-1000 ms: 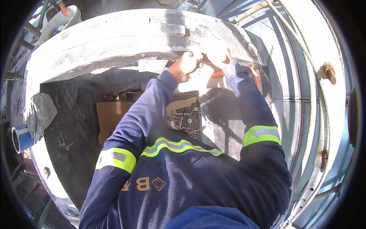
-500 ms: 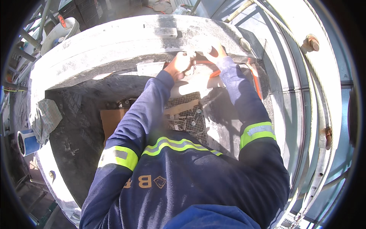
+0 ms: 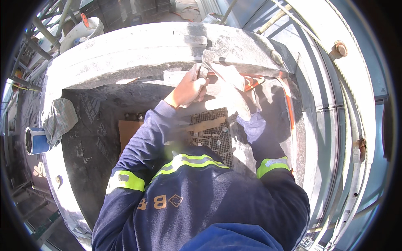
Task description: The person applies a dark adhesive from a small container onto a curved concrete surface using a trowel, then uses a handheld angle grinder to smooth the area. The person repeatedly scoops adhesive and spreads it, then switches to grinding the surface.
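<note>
Greyish, thin strip (image 3: 207,57) juts toward rough, curved ledge (image 3: 138,44) from pinching fingers of left hand (image 3: 190,88); fingers of right hand (image 3: 234,83) I cannot tell.

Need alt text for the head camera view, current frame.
A person's left hand holds a thin, pale-grey strip near a curved, whitish, dusty rim; the right hand, close beside it, is washed out by sun glare. At picture left, a crumpled grey cloth lies on the rim beside a blue-and-white cylinder.
</note>
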Action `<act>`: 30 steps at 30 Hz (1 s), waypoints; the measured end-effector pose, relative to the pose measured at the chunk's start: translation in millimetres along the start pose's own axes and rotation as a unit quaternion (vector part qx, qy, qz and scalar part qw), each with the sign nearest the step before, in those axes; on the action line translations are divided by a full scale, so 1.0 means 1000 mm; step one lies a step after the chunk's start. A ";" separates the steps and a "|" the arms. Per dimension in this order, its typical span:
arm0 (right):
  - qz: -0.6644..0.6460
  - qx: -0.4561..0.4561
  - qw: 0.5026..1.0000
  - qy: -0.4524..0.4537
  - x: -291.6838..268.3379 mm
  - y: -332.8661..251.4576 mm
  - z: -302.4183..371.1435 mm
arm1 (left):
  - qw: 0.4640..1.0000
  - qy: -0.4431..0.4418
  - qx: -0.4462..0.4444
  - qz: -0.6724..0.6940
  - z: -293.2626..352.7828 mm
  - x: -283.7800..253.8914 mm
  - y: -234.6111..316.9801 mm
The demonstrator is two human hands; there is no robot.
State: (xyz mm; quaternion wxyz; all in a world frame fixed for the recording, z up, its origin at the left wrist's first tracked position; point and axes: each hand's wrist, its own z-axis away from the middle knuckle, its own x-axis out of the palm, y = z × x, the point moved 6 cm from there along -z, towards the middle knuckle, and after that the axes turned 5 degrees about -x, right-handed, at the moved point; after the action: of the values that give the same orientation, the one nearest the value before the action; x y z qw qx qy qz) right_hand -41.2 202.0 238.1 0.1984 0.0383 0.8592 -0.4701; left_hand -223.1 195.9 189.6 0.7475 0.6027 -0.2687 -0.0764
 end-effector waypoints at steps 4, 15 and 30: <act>0.093 -0.033 0.992 0.074 -0.007 0.018 0.000 | 0.993 -0.080 0.001 0.088 0.041 0.029 0.008; 0.249 -0.020 0.968 0.000 0.039 0.045 0.045 | 0.989 0.091 -0.086 0.077 0.113 -0.028 -0.018; 0.142 -0.281 0.923 -0.221 0.199 -0.058 0.072 | 0.735 0.285 0.006 -0.615 0.197 -0.053 -0.028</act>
State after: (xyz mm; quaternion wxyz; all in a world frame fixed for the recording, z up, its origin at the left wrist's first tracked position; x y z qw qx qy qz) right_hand -216.5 86.6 175.0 0.4504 -0.0022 0.8758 -0.1732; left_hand -359.5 42.5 172.1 0.5751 0.6348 0.3859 -0.3426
